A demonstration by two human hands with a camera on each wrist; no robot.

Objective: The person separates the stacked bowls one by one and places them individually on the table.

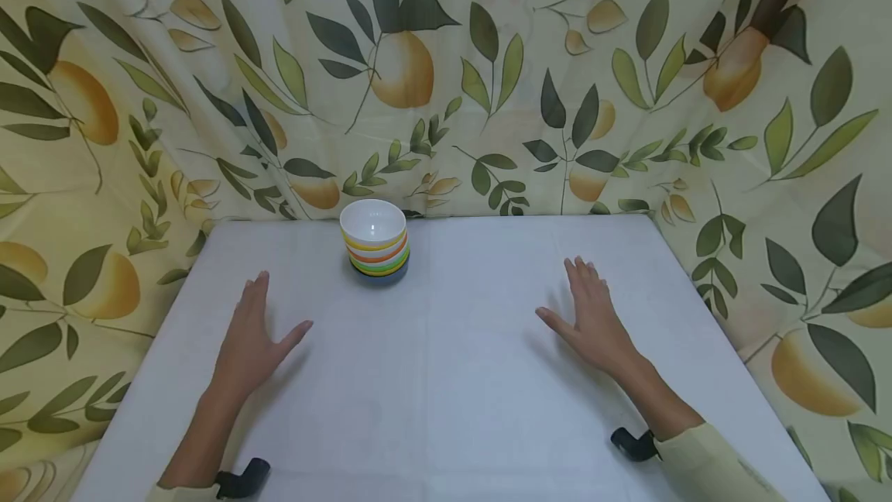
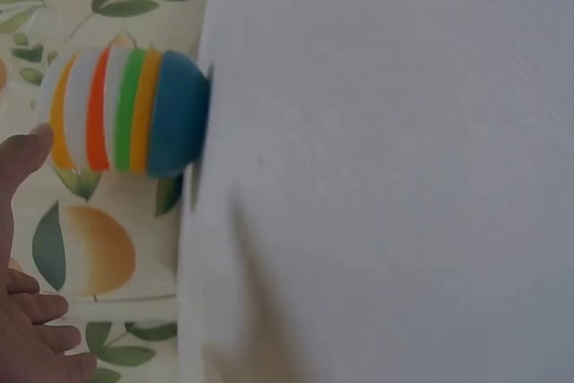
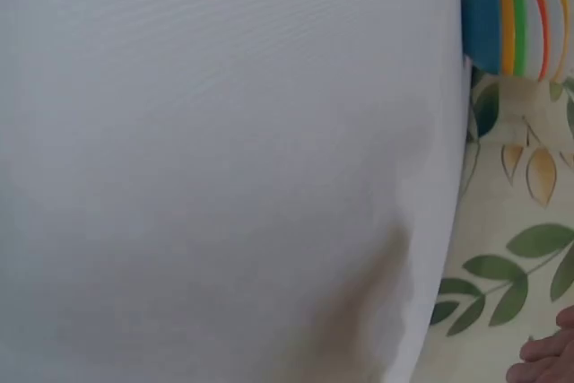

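A stack of nested bowls (image 1: 375, 240) stands upright toward the back of the table, left of its middle. The top bowl is white inside; below it show yellow, orange and green bands, with a blue bowl (image 2: 179, 114) at the bottom. My left hand (image 1: 252, 347), fingers straight and thumb spread, hovers over the table to the left and in front of the stack, holding nothing. On the other side, my right hand (image 1: 588, 324) is held likewise above the table, well to the right of the bowls. Only a few of its fingertips (image 3: 545, 356) show in the right wrist view.
A white cloth covers the table (image 1: 481, 393). Close behind it and along both sides hangs a curtain (image 1: 432, 146) printed with fruit and leaves. Each wrist wears a black camera mount, the left one (image 1: 245, 479) near the front edge.
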